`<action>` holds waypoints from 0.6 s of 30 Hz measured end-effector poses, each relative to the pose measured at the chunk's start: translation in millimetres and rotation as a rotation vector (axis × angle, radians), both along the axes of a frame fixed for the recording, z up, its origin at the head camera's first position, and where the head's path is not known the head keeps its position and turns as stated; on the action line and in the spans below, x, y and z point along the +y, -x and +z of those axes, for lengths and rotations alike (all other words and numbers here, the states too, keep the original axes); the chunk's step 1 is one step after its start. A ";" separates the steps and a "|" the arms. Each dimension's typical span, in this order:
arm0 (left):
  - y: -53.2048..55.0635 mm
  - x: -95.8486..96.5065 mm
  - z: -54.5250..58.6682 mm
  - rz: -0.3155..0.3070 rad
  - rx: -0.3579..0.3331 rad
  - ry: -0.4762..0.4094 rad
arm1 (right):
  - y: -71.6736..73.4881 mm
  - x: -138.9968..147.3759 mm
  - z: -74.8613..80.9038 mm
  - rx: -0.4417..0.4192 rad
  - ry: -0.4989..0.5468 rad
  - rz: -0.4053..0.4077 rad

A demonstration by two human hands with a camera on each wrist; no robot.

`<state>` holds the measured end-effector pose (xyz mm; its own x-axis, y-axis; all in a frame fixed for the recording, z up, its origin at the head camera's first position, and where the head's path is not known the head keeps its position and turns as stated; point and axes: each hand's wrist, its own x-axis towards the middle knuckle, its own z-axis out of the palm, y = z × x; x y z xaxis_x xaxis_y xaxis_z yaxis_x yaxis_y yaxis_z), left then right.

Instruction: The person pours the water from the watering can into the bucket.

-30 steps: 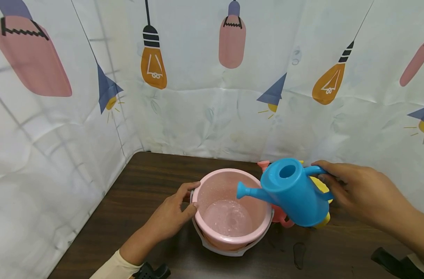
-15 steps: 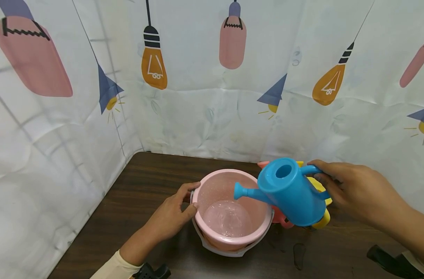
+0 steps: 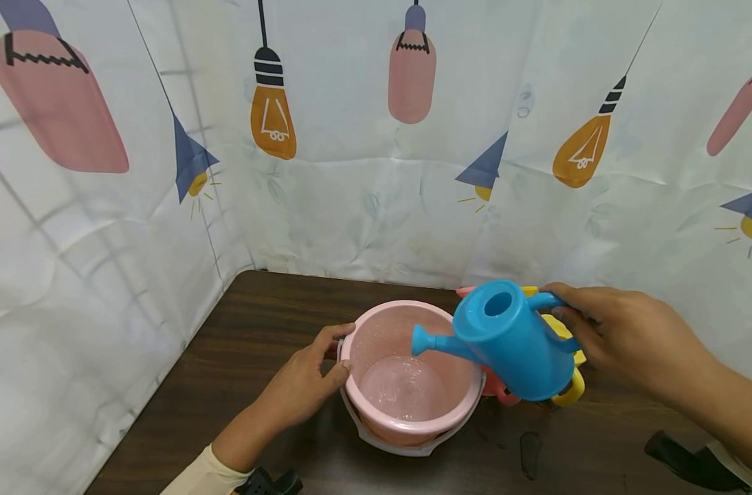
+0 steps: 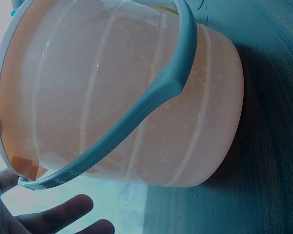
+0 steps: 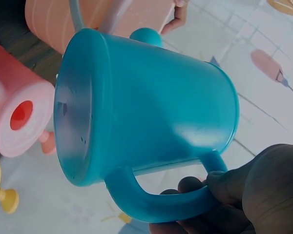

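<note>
A pink bucket (image 3: 407,426) stands on the dark wooden table, its pale handle (image 4: 141,109) hanging down the outside. Rippled water (image 3: 407,388) with small bubbles lies in its bottom. The left hand (image 3: 304,381) holds the bucket's left rim, thumb at the rim's edge; some of its fingers stick out past the wall in the left wrist view. The right hand (image 3: 629,337) grips the handle of a blue watering can (image 3: 515,344). Tilted left, the can has its spout (image 3: 425,339) over the bucket's opening. Drops cling to the can's base in the right wrist view.
Behind the blue can, partly hidden, stand a pink-red watering can (image 5: 22,102) and a yellow one (image 3: 572,390). A wet outline (image 3: 530,454) marks the table at front right. Printed white curtains (image 3: 363,206) close off the back and left sides.
The right hand has drifted slightly left with the watering can, bringing its spout a little further over the bucket. The left hand and bucket have stayed put.
</note>
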<state>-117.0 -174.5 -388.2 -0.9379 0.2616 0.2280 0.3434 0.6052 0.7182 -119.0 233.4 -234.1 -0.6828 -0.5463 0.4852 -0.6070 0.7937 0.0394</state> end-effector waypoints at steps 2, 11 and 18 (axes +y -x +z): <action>0.0 0.3 -0.1 -0.001 0.003 0.001 | -0.4 -0.8 0.8 0.004 -0.001 -0.001; -0.9 -0.4 0.5 -0.001 -0.005 0.004 | -1.1 -6.7 2.7 -0.006 0.004 -0.017; -0.8 -1.0 0.9 -0.001 -0.012 0.006 | -0.6 -9.5 4.1 -0.008 0.008 -0.021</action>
